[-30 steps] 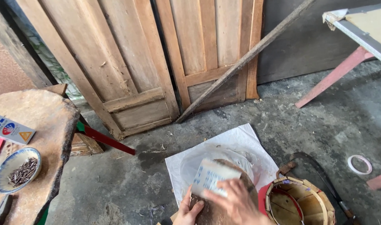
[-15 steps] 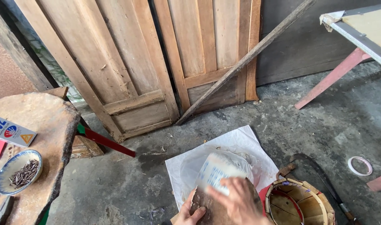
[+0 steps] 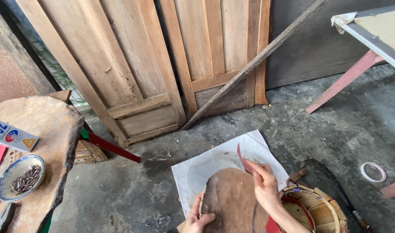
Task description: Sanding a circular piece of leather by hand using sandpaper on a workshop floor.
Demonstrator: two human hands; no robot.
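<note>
Single head view, steeply downward, close over hands (image 3: pixel 249 198), toward leaning wooden doors (image 3: pixel 163 64)

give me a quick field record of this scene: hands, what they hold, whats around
left hand: grips the lower edge of a round brown disc
right hand: rests on the disc's right edge, by a thin red strip
under disc: white sheet on the concrete floor
right of hands: wooden basket, tape ring
left: bowl of nails on a stone slab
behind: wooden doors
</note>
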